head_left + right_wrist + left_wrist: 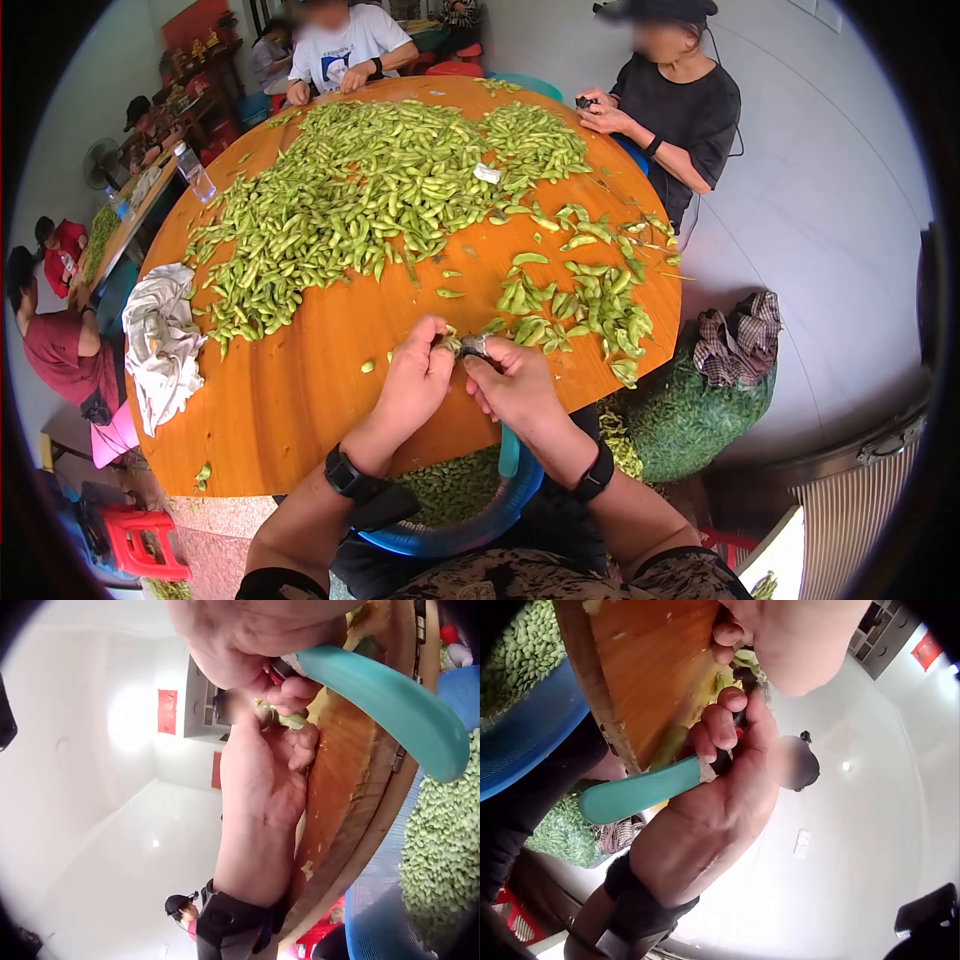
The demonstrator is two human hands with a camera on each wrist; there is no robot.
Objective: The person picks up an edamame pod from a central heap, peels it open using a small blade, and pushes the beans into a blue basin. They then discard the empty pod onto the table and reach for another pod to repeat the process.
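Pod (450,340) sits pinched in the fingers of the left hand (412,370), over the worktop's (270,390) near side; those fingers hide too much to tell its long axis. In the head view the right hand (517,385) stands just beside it at 3 o'clock, fingers curled round a tool (390,703) whose teal handle points to 6 o'clock, towards the basin (510,520). The left hand, touching the pod, is nearer; loose pods (600,300) lie at 2 o'clock.
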